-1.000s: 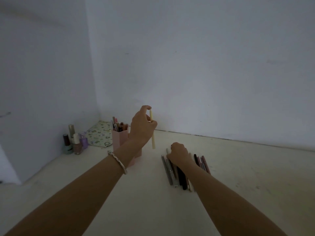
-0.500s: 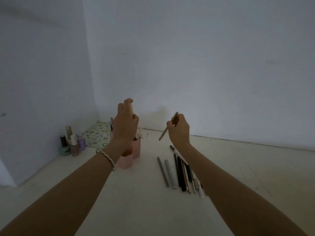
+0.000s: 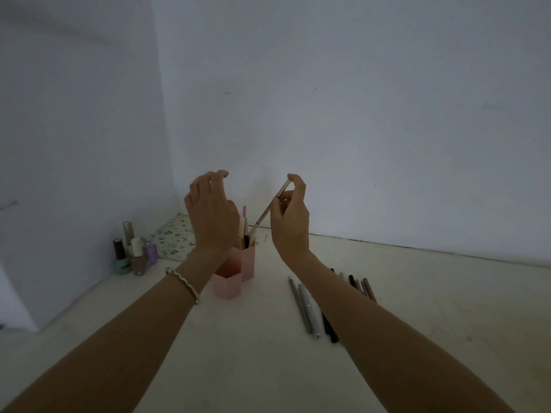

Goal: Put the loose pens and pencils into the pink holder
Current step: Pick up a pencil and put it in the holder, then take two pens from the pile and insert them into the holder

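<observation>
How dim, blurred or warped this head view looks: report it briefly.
Head view: dim, underexposed, bluish walls, no glare, only faint shadows. Head view: wide-angle stretch swells the forearms toward the bottom edge. Head view: left hand, right hand and its pencil are fairly sharp; the loose pens look muddy.

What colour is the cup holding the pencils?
The hexagonal plastic pencil holder is pink, clearest in the head view.

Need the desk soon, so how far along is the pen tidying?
Done: several pens stand in the pink holder. In hand: the right hand pinches a beige pencil, its tip angled at the holder; the left hand hovers empty above. Left: a row of loose pens.
</observation>
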{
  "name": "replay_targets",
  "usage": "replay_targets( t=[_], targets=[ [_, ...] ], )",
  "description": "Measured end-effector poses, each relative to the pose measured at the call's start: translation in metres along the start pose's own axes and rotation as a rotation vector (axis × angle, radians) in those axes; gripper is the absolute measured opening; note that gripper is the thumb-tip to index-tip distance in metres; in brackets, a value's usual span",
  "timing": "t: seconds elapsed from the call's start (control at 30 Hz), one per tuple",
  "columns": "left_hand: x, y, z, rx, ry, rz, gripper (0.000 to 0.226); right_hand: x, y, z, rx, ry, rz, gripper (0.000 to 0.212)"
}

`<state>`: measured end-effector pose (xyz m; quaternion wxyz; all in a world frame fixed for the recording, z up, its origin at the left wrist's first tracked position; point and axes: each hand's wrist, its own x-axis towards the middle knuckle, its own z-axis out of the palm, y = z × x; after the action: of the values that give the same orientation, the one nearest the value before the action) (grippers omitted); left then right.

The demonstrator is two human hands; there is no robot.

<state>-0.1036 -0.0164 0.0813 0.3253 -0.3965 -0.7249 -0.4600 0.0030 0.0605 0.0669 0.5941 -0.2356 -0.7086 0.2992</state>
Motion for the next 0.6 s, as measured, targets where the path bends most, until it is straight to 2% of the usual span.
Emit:
replay_targets(
  t=[0.1,0.2,0.3,0.37,0.43,0.53,0.6],
  targets=[
    [-0.003,0.005,-0.003,-0.099,-0.02,-0.072,0.048,-0.012,0.012,0.009,-0.104,-0.144,0.021,0.044],
    [-0.005,0.013,-0.004,-0.163,-0.037,-0.134,0.033,-0.021,0.022,0.005,-0.331,-0.326,-0.04,0.038],
    [-0.016,0.029,0.001,-0.166,-0.037,-0.105,0.026,-0.018,0.024,-0.013,-0.316,-0.195,-0.038,0.038],
    [-0.031,0.046,0.008,-0.223,-0.117,-0.091,0.025,-0.01,0.025,-0.031,-0.302,-0.092,0.001,0.038],
    [-0.05,0.06,0.019,-0.186,-0.346,-0.11,0.018,-0.003,0.028,-0.051,-0.328,-0.054,0.026,0.034],
    [-0.076,0.068,0.038,0.015,-0.896,-0.243,0.013,-0.001,0.032,-0.075,-0.366,-0.077,0.065,0.028],
    [-0.092,0.07,0.047,0.052,-1.06,-0.359,0.018,-0.002,0.037,-0.088,-0.387,-0.099,0.082,0.023]
  ],
)
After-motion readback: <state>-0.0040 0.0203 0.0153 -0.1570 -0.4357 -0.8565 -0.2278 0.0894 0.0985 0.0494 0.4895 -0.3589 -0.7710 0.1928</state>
